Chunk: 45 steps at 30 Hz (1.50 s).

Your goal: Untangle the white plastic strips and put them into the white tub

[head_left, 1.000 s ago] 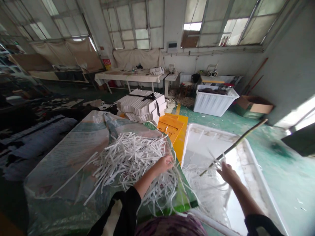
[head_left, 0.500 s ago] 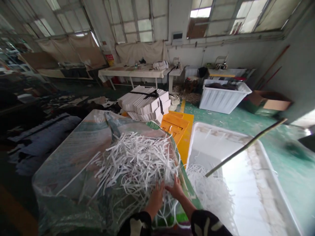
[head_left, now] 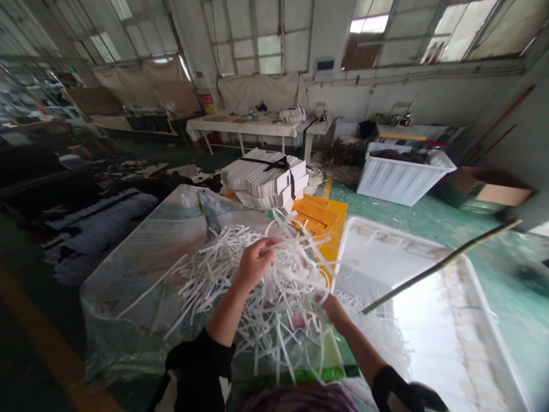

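A white tub (head_left: pixel 373 252) stands on the green floor, a stick (head_left: pixel 441 265) slanting across its opening, one end among the pale strips (head_left: pixel 397 337) heaped inside its left part and the other jutting past its far right rim. Just left of the tub, a clear printed plastic sheet (head_left: pixel 132 286) bears a tangled pile of white strips (head_left: pixel 214 269). Orange panels (head_left: pixel 315 213) lie just beyond the tub's far left corner, with a strapped white stack (head_left: pixel 261 174) past them. Farther behind the tub are a ribbed crate (head_left: pixel 398 177) and a cardboard box (head_left: pixel 500 191); a cloth-covered worktop (head_left: pixel 244 127) stands well back, to its left.

Left of the tub, the left hand (head_left: pixel 256 264) reaches over the pile, forearm angled away from the body, back of the hand upward, fingers curled round a loose, lifted bunch of white strips. The right hand (head_left: pixel 329 303), beside the tub's left rim, reaches into the pile's near right side, its forearm slanting leftward; strips and blur cover its fingers, so their closure and grip cannot be told.
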Each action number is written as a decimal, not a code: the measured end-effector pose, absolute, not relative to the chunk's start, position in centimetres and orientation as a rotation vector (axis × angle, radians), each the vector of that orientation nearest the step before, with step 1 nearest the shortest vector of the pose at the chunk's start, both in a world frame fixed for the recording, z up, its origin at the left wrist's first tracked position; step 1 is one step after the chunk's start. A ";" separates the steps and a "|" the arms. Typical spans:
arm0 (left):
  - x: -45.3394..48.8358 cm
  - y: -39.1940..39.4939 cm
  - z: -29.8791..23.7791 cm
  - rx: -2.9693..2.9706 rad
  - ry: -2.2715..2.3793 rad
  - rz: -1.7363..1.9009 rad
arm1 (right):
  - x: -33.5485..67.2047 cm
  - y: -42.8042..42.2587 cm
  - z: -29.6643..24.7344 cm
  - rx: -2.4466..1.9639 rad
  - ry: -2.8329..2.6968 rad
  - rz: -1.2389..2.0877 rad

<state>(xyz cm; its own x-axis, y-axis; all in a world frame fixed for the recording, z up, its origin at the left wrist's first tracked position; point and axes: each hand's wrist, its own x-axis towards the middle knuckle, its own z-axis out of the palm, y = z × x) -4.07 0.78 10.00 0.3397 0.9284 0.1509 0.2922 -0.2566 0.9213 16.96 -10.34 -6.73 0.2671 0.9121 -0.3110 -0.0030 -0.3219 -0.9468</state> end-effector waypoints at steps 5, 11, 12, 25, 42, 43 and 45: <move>-1.4 -2.2 9.4 2.177 0.907 0.742 | 13.9 -9.9 2.1 -1.095 -0.748 1.349; -1.0 -2.6 10.3 2.155 0.875 0.741 | 12.1 -9.4 2.8 -1.297 -0.805 1.100; -1.8 -1.8 11.5 2.074 0.906 0.833 | 12.4 -9.8 1.3 -1.383 -0.759 1.088; -0.7 -4.3 8.3 2.143 0.585 0.760 | 12.7 -11.3 5.2 -1.102 -0.892 1.281; 1.5 -3.4 10.0 1.910 0.658 0.926 | 12.4 -10.8 6.5 -1.022 -0.888 1.174; 1.4 -3.0 10.3 1.907 0.716 0.943 | 12.5 -10.6 6.1 -1.127 -0.926 1.118; 0.4 -1.5 12.0 1.863 0.835 1.034 | 13.2 -10.9 4.1 -1.344 -0.980 1.050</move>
<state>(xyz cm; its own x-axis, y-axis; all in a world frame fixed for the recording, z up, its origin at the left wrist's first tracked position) 0.39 -1.47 11.98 0.4409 0.8328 0.3347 0.1520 -0.4368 0.8866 13.19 -10.92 4.06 0.2613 0.9642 -0.0458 -0.0202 -0.0419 -0.9989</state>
